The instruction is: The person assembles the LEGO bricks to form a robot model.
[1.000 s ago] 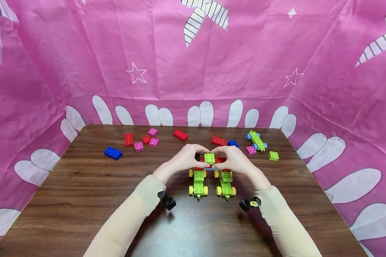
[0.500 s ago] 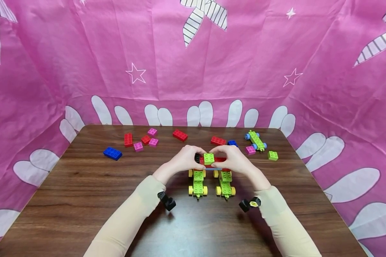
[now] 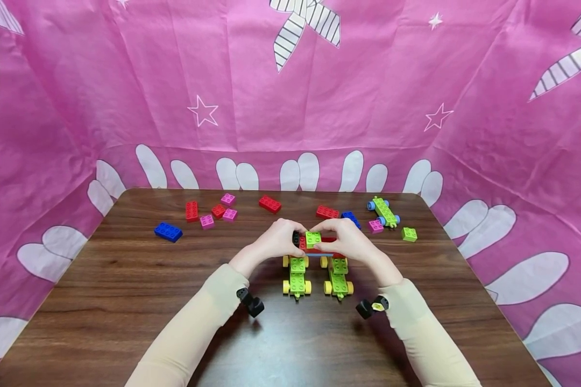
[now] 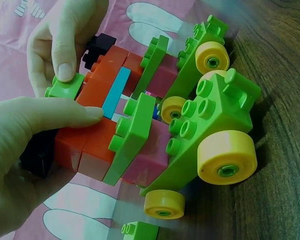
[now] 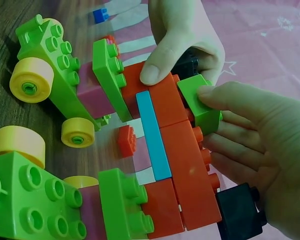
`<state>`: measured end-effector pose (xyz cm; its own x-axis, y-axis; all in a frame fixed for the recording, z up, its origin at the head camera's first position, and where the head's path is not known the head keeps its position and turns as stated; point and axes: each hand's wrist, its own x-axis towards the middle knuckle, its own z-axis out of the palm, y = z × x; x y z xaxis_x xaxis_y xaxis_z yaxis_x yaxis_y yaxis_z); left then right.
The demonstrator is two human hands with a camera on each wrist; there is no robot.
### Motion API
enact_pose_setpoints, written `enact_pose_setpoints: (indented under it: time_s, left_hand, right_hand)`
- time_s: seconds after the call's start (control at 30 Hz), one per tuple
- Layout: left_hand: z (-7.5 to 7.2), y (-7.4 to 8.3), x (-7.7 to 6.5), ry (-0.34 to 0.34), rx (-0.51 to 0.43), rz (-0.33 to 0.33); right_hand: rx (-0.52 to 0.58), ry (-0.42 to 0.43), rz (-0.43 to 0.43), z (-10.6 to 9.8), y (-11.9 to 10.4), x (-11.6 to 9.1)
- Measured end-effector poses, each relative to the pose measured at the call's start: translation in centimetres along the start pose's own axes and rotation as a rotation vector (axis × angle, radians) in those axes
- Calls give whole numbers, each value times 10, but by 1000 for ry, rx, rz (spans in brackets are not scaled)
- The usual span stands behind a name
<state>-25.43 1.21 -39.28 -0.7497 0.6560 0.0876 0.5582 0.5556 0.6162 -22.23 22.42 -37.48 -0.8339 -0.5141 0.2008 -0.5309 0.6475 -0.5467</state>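
Observation:
Two lime wheeled bases [image 3: 297,284] with yellow wheels stand side by side, carrying purple bricks [image 5: 95,92] and upper lime bricks [image 5: 117,202]. Red bricks [image 5: 190,175] and a light blue strip [image 5: 154,135] bridge them, with a black brick [image 5: 239,212] at each end. My left hand [image 3: 278,238] grips the left end, its thumb on the red brick. My right hand [image 3: 351,239] pinches a small lime brick [image 3: 313,239] at the top middle of the red row; in the right wrist view it looks slightly tilted. Its underside is hidden.
Along the back of the wooden table [image 3: 101,301] lie red bricks [image 3: 270,203], pink bricks [image 3: 206,221] and blue bricks [image 3: 168,231]. At the back right are a lime base with blue wheels [image 3: 384,212] and a loose lime brick [image 3: 409,234]. A pink cloth [image 3: 358,107] hangs behind.
My right hand has shifted slightly left at the small lime brick, uncovering more of the blue brick behind it. My left hand keeps its hold, and the bridged build stays in place.

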Motion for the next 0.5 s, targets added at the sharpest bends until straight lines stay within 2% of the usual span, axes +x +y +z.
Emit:
enact_pose_setpoints:
  time_s: [0.3,0.5]
  left_hand:
    - [2,2,-1,34,0,-10]
    - [3,2,-2,40,-6,3]
  right_hand:
    - [16,-17,41,-1,-2,0]
    - [-6,-23,17,-1,-3,0]
